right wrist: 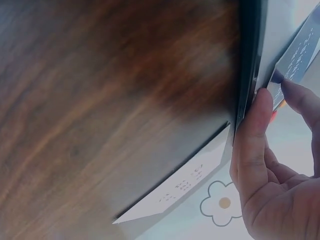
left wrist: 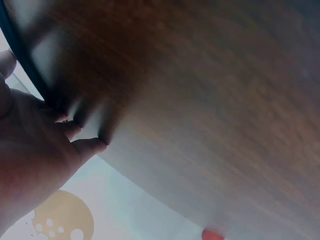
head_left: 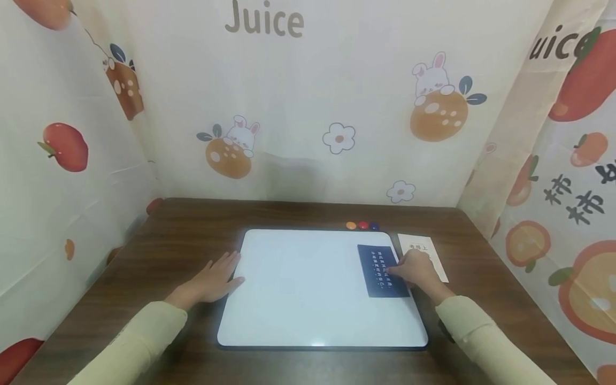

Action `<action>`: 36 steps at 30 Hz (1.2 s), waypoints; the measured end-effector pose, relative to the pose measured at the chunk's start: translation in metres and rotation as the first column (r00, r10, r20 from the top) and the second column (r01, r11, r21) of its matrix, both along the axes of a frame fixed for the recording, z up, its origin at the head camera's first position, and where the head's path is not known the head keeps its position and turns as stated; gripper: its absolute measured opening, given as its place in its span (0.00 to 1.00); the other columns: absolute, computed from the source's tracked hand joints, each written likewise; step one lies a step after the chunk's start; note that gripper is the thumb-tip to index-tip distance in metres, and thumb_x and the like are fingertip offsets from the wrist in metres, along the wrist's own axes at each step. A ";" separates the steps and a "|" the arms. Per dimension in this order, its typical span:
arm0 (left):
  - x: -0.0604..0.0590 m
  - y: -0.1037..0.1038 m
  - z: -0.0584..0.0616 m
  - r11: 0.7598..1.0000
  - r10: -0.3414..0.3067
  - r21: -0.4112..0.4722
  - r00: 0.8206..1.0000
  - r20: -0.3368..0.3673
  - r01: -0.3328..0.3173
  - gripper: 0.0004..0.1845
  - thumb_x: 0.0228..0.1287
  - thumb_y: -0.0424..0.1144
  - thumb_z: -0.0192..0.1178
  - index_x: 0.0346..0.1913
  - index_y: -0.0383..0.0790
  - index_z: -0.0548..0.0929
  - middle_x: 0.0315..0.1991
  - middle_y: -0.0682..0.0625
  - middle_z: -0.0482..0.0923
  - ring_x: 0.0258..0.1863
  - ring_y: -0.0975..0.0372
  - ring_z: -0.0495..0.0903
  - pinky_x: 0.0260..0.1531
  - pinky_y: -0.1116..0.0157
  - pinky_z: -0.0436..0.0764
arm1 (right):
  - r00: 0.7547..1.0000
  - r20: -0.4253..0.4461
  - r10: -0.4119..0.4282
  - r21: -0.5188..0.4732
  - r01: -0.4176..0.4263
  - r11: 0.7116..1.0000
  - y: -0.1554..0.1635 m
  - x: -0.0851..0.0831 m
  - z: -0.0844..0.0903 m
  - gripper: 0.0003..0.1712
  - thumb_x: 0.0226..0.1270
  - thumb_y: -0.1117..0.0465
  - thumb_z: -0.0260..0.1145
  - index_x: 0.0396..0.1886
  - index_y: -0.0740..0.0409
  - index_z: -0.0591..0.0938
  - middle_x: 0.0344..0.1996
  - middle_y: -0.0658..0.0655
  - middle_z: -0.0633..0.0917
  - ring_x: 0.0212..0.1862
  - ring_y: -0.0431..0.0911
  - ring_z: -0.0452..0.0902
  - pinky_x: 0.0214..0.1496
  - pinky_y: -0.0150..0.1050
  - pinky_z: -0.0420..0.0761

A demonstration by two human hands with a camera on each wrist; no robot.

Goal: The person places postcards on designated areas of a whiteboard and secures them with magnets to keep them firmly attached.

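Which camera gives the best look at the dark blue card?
The head view: the dark blue card lies whole on the whiteboard, right hand on its edge. The right wrist view catches only a corner; the left wrist view shows none.

Booth w/ curtain (head_left: pixel 298 107) walls, table (head_left: pixel 183 224).

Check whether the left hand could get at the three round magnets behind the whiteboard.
Probably yes: the left hand lies flat at the whiteboard's left edge, and nothing stands between it and the magnets.
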State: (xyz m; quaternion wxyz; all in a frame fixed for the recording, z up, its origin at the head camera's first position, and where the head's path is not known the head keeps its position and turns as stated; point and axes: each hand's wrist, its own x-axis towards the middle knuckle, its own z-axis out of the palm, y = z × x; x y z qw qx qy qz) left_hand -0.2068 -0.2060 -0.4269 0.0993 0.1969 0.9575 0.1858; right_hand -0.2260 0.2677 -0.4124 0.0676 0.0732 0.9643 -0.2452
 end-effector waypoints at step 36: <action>-0.004 -0.007 -0.013 1.000 -0.005 -0.005 1.000 -0.029 0.005 0.40 0.72 0.55 0.46 0.73 0.29 0.50 0.74 0.35 0.45 0.72 0.41 0.41 0.65 0.37 0.44 | 0.994 -0.093 0.065 -0.079 -0.072 0.994 0.009 -0.046 0.035 0.18 0.58 0.59 0.69 0.37 0.72 0.83 0.34 0.66 0.84 0.28 0.51 0.82 0.32 0.44 0.83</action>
